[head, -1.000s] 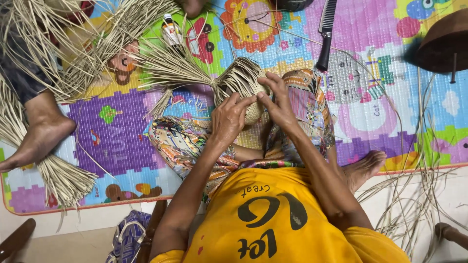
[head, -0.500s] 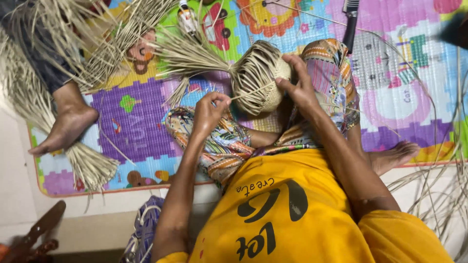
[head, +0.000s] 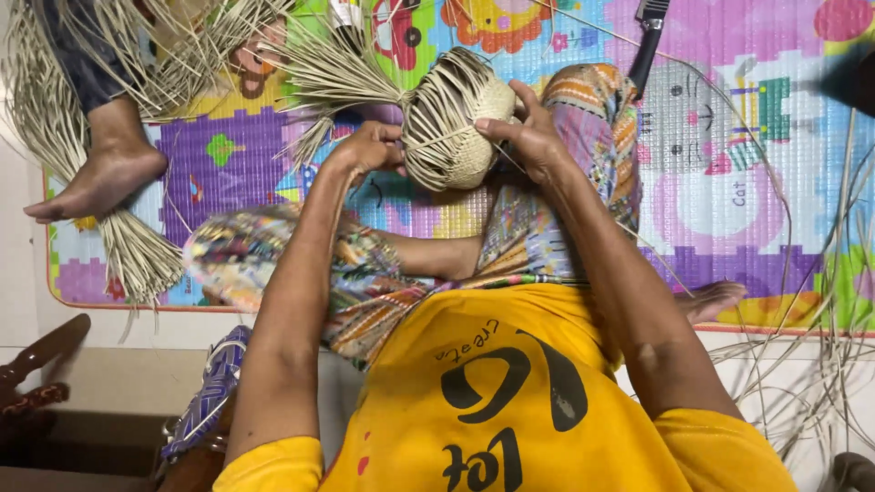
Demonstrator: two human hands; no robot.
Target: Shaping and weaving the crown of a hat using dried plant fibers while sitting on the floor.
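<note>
A half-woven basket (head: 451,123) of pale straw strips is held above my lap, its loose ends (head: 333,73) fanning out to the left. My left hand (head: 369,150) pinches strips at the basket's left side. On the right side, my right hand (head: 529,137) grips the woven body with the fingers curled over it. My knees are covered by a patterned cloth (head: 365,273).
A colourful play mat (head: 729,182) lies on the floor. Another person's bare foot (head: 96,182) rests at the left beside bundles of straw (head: 137,255). A black handle (head: 647,41) lies at the top. Loose strips (head: 820,319) trail at the right. Dark wooden furniture (head: 36,364) stands lower left.
The basket has turned and risen, so its open weave faces me. My left hand has slid from the top of the basket to its left side.
</note>
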